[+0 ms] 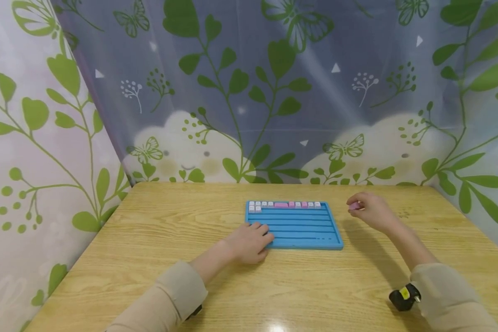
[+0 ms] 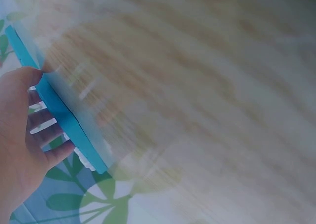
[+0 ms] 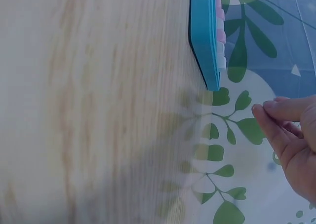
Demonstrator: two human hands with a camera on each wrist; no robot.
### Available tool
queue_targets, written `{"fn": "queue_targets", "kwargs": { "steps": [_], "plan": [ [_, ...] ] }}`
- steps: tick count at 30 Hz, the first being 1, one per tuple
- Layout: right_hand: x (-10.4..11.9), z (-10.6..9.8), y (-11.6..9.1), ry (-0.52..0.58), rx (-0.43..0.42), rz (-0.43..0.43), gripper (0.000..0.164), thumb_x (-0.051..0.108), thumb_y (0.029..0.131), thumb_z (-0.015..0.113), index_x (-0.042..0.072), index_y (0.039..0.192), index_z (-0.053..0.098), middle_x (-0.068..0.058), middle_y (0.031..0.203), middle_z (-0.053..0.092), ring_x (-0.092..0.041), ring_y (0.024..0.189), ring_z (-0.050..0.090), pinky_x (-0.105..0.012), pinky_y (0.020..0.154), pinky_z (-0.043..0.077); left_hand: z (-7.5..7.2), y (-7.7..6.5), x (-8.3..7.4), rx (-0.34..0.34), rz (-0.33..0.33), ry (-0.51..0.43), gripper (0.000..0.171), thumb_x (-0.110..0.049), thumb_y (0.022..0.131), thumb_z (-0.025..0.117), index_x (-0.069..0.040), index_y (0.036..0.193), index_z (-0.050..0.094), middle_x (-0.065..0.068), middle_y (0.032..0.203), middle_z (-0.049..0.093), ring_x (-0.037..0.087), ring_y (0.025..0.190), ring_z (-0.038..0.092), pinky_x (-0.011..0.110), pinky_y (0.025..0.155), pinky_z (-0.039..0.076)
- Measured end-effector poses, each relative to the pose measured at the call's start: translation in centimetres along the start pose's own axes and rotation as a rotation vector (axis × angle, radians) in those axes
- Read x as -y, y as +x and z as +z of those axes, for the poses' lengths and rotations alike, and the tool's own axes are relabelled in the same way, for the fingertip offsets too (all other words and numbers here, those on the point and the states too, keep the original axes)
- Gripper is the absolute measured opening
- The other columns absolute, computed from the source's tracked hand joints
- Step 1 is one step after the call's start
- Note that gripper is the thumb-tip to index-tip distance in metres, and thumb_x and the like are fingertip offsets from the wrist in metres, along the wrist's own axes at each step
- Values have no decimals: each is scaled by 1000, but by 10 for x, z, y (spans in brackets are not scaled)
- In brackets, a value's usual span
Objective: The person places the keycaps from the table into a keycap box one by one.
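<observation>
A blue tray (image 1: 303, 228) with ridged rows lies on the table. White and pink keycaps (image 1: 281, 205) line its back row, and white ones start the second row at the left. My left hand (image 1: 249, 242) holds the tray at its front left corner; in the left wrist view the thumb (image 2: 32, 75) is at the tray's edge and the fingers reach over it. To the right of the tray, raised above the table, my right hand (image 1: 373, 212) pinches a pink keycap (image 1: 354, 206) between thumb and fingers. The right wrist view does not show that keycap.
The wooden table (image 1: 149, 221) reaches back to a patterned curtain (image 1: 249, 92) with leaves, butterflies and clouds. A black device (image 1: 404, 297) is worn at the right wrist, under the sleeve. The right arm's shadow falls on the table.
</observation>
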State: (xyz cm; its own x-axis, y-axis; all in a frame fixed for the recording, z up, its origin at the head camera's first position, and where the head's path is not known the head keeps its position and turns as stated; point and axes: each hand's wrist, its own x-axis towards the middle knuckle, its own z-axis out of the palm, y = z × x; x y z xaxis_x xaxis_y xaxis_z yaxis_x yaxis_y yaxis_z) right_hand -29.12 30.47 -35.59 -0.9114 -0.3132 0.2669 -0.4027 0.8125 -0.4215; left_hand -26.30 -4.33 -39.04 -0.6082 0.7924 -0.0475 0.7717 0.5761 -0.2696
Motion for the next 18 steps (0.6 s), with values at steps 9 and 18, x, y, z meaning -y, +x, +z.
{"fn": "queue_targets", "kwargs": {
  "steps": [9, 18],
  "plan": [
    [4, 2, 0, 69, 10, 31, 21, 2, 86, 62, -5, 105, 63, -17, 99, 60, -35, 90, 59, -42, 70, 50, 0, 0, 0, 2, -5, -3, 30, -36, 96, 44, -18, 119, 51, 0, 107, 49, 17, 98, 48, 34, 82, 43],
    [10, 3, 0, 98, 15, 12, 20, 3, 85, 64, -5, 103, 63, -15, 95, 60, -30, 85, 59, -37, 66, 49, 1, 0, -1, 0, -4, -4, 29, -35, 95, 44, -18, 118, 52, 0, 106, 49, 17, 97, 47, 34, 81, 43]
  ]
}}
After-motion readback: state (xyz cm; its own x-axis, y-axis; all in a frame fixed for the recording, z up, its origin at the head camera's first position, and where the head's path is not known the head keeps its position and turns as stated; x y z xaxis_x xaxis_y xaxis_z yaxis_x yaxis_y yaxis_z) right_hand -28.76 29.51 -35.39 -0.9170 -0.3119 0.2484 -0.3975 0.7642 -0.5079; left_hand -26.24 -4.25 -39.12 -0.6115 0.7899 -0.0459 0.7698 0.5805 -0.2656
